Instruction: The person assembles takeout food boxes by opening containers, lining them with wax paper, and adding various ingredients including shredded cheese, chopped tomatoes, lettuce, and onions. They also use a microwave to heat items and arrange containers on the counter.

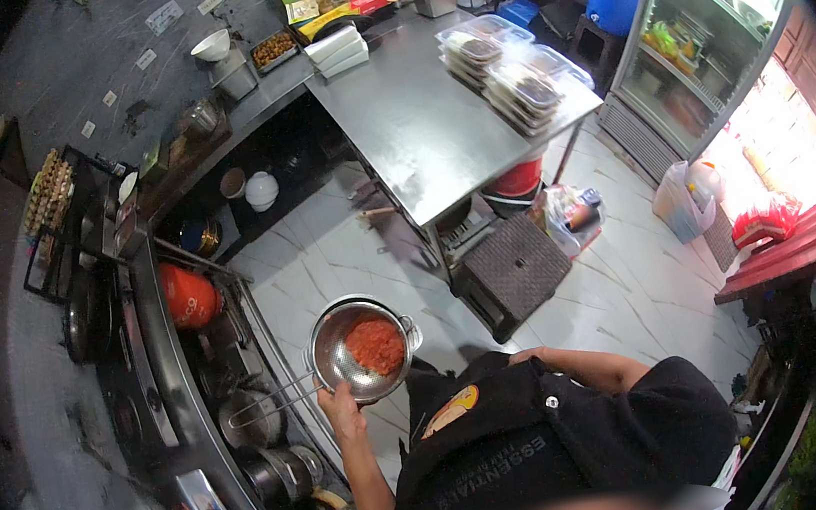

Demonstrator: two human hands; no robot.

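Note:
My left hand (343, 414) grips the near rim of a round metal strainer (338, 367), thumb on top. Wet, chunky red pulp (375, 347) lies inside it, toward the right. A long wire handle (274, 403) sticks out to the left, and a small loop shows on the right rim. What supports the strainer from below is hidden. At the front of my dark clothing rests my right hand (528, 354), away from the strainer; its fingers are mostly hidden.
A steel table (393, 121) ahead carries stacked clear containers (522, 91). Under its near corner stands a dark woven-pattern plastic stool (515, 268). At left are a cooking counter (143, 335) and an orange-red gas cylinder (189, 294). A glass-door fridge (696, 41) stands far right.

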